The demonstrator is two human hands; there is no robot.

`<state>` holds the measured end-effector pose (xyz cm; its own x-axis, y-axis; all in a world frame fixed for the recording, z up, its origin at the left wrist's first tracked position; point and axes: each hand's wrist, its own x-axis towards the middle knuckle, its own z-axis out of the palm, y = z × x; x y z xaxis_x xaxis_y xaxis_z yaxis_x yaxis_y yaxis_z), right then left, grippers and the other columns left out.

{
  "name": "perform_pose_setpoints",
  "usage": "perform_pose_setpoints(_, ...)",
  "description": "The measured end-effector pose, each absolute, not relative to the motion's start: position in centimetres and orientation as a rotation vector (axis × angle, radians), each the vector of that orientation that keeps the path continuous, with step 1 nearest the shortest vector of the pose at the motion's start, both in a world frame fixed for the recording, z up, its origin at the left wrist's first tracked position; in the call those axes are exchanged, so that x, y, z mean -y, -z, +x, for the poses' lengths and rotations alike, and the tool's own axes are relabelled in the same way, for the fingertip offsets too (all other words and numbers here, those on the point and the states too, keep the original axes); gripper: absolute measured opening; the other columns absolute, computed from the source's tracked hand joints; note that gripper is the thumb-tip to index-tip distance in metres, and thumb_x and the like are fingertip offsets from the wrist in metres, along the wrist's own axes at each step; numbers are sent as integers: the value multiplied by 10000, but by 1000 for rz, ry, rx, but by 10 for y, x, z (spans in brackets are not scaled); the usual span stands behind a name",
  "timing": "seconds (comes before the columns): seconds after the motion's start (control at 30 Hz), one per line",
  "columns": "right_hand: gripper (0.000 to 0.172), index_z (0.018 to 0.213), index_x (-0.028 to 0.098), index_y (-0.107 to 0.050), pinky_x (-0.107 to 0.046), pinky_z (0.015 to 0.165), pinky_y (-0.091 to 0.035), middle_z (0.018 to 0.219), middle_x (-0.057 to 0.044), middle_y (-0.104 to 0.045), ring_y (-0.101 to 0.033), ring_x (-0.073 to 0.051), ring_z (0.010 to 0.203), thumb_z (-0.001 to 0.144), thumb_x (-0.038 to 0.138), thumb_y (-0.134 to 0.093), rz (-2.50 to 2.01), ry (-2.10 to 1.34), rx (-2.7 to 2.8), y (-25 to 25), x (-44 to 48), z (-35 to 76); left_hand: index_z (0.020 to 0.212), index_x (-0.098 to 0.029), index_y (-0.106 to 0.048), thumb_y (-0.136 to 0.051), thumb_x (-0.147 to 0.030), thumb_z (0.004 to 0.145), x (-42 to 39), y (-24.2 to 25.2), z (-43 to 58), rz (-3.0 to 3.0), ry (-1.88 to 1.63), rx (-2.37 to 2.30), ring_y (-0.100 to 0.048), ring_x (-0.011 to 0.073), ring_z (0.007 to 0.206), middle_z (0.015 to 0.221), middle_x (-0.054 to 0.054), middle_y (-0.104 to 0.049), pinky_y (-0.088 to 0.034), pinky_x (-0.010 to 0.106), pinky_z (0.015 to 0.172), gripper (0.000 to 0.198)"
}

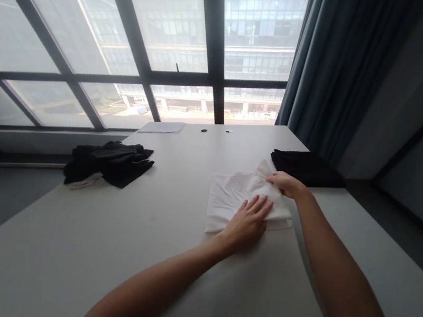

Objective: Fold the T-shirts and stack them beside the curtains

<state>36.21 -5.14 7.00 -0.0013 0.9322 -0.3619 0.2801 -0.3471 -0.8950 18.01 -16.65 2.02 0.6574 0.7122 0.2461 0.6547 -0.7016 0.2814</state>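
Observation:
A white folded cloth (225, 198), wrinkled and looking like a garment, lies on the white table. My left hand (248, 220) rests flat on its near part, fingers stretched out. My right hand (286, 184) pinches the cloth's far right edge, which is lifted a little above the table. What kind of garment it is cannot be told from its folded shape. Just beyond my right hand lies a black folded cloth (306, 167).
At the left edge of the white table (132, 253) sits a crumpled pile of dark clothes (110, 164), partly overhanging. White sheets (162, 127) lie at the far edge, near a round cable hole (204, 130). Windows and a blue curtain (323, 63) stand behind.

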Motion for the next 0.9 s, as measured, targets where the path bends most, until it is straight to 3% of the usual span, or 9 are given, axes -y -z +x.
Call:
perform_pose_setpoints(0.27, 74, 827, 125, -701, -191, 507, -509, 635, -27, -677, -603, -110, 531, 796, 126, -768, -1746, -1245, 1274, -64, 46, 375, 1559, -203, -337, -411, -251, 992, 169, -7, 188, 2746, -493, -1123, -183, 271, 1540, 1654, 91, -274, -217, 519, 1236, 574)
perform_pose_setpoints(0.43, 99, 761, 129, -689, -206, 477, -503, 602, -18, -660, -593, -118, 496, 756, 85, -778, -1744, -1130, 1338, -56, 42, 376, 1550, -208, -347, -431, -277, 1001, 170, -5, 190, 2818, -503, -1118, -204, 273, 1535, 1648, 105, -287, -241, 523, 1225, 559)
perform_pose_setpoints(0.6, 126, 700, 129, -685, -269, 577, -546, 560, -17, -637, -675, -199, 597, 701, 84, -803, -1847, -963, 1419, -42, 36, 379, 1533, -206, -378, -448, -430, 1020, 173, 0, 187, 2884, -425, -1020, -235, 309, 1523, 1631, 139, -316, -237, 552, 1213, 563)
perform_pose_setpoints(0.67, 109, 738, 133, -704, -310, 708, -563, 661, -72, -690, -723, -269, 808, 699, 83, -794, -1903, -878, 1429, -42, 37, 378, 1531, -215, -387, -435, -488, 1022, 172, -1, 186, 2869, -404, -993, -227, 313, 1525, 1631, 136, -317, -237, 555, 1210, 579)
perform_pose_setpoints(0.77, 161, 948, 119, -735, -398, 928, -515, 1018, -216, -724, -655, -347, 1133, 788, 141, -726, -2065, -542, 1535, -48, 42, 368, 1533, -227, -391, -373, -495, 1043, 160, -11, 181, 2791, -374, -950, -311, 262, 1499, 1605, 104, -380, -289, 483, 1204, 558)
perform_pose_setpoints(0.83, 269, 1113, 101, -709, -433, 1003, -470, 1212, -270, -660, -600, -363, 1218, 881, 211, -630, -2113, -280, 1682, -51, 46, 355, 1506, -223, -436, -352, -436, 1054, 144, -23, 171, 2749, -370, -989, -400, 228, 1452, 1554, 87, -465, -323, 427, 1193, 506)
perform_pose_setpoints(0.9, 349, 1232, 109, -665, -413, 1052, -434, 1307, -251, -622, -568, -334, 1257, 949, 253, -522, -2030, -149, 1847, -49, 50, 339, 1477, -210, -476, -354, -371, 1052, 124, -33, 157, 2734, -418, -1153, -420, 225, 1437, 1525, 88, -504, -309, 419, 1199, 470)
